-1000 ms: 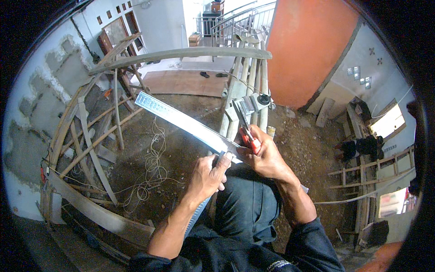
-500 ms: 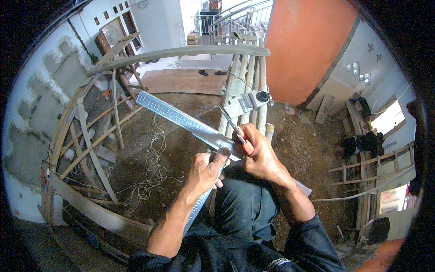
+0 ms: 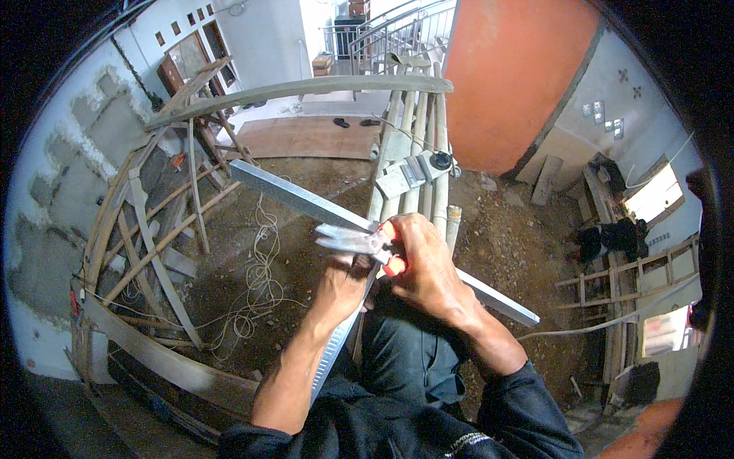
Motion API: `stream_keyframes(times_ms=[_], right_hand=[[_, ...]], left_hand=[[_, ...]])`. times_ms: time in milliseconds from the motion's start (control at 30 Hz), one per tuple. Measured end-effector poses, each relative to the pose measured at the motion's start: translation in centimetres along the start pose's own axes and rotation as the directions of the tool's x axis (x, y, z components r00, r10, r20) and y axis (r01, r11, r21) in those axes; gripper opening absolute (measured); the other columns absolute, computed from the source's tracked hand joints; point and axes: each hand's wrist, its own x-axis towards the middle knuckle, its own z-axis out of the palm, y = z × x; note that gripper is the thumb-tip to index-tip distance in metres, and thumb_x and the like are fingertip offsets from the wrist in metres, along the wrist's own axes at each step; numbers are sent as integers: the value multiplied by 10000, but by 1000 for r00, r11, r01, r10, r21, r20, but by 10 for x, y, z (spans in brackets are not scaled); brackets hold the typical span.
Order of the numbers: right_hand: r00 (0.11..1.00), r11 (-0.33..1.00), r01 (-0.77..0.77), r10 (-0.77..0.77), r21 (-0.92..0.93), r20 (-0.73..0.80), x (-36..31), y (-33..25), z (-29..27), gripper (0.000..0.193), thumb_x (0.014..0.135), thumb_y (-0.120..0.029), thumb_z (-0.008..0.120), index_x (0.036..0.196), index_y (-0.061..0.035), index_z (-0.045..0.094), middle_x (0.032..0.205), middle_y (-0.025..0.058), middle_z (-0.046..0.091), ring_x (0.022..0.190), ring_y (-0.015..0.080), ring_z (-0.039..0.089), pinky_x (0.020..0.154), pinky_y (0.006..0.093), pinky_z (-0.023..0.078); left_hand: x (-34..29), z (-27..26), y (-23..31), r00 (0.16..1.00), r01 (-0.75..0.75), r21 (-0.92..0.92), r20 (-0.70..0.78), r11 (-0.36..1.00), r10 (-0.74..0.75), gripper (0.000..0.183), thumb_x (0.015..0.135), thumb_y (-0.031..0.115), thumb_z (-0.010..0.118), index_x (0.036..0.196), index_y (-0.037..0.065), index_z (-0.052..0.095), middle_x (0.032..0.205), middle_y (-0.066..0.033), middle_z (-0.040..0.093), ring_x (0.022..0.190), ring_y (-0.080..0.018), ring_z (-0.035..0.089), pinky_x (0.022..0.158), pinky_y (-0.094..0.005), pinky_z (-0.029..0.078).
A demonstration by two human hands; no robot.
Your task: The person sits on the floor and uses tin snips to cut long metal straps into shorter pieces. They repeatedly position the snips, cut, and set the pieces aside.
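Note:
My right hand is closed round the red handles of tin snips, whose slightly blurred silver jaws stand apart and point left, just above my left hand. My left hand grips two metal profiles where they cross; its fingers are partly hidden by the snips and the metal. The long metal profile slants from upper left, passes behind my right hand, and comes out at lower right. From my left hand the slotted metal profile runs down toward my lap, beside my dark trousers.
A power tool lies on a row of pale poles ahead. Loose cable coils on the dirt floor at left, near timber framing. A wooden ladder and planks stand at right.
The snips have swung left and down, from pointing up to lying over my left hand with jaws apart. The long profile has rolled, turning its slotted face away; more of its right end shows.

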Motion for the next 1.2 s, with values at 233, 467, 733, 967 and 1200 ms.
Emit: stream_keyframes(times_ms=[233, 467, 733, 967, 1200], right_hand=[[981, 959, 156, -179, -238, -79, -6, 4, 11, 366, 814, -145, 640, 1121, 14, 521, 1043, 203, 542, 904, 360, 527, 820, 439, 432], [981, 969, 158, -176, -190, -82, -2, -1, 4, 398, 792, -124, 656, 1144, -2, 514, 1069, 189, 564, 986, 377, 555, 878, 446, 446], [922, 978, -157, 195, 136, -335, -15, 22, -60, 338, 790, 129, 562, 1089, -25, 531, 904, 103, 593, 818, 222, 598, 748, 293, 480], [823, 796, -437, 542, 419, -172, -43, 132, -44, 352, 733, 134, 575, 1050, -21, 580, 896, -1, 563, 845, 116, 524, 809, 271, 461], [785, 744, -577, 619, 336, -24, -93, 193, 25, 217, 781, 8, 653, 993, 30, 613, 797, 89, 633, 747, 160, 538, 707, 335, 475]], left_hand=[[6, -2, -26, 942, -315, 355, -2, 880, 337, 304, 878, 150, 639, 1169, 64, 664, 1036, -207, 677, 990, -410, 625, 852, -498, 485], [4, -3, -3, 948, -278, 368, -42, 887, 315, 211, 907, 188, 627, 1045, 36, 673, 867, -181, 665, 764, -352, 669, 677, -470, 523], [-27, -27, 17, 971, 231, -314, 136, 921, -197, 531, 1005, 497, 508, 1105, -17, 598, 742, -79, 628, 576, -145, 606, 510, -272, 515], [-24, -36, 12, 912, 407, -489, 261, 772, -315, 690, 952, 672, 395, 1059, 22, 602, 731, -67, 616, 568, -141, 572, 514, -274, 477], [-11, -41, 8, 869, 489, -497, 204, 717, -451, 988, 701, 986, 322, 686, 34, 583, 546, -60, 537, 436, -164, 520, 443, -306, 453]])
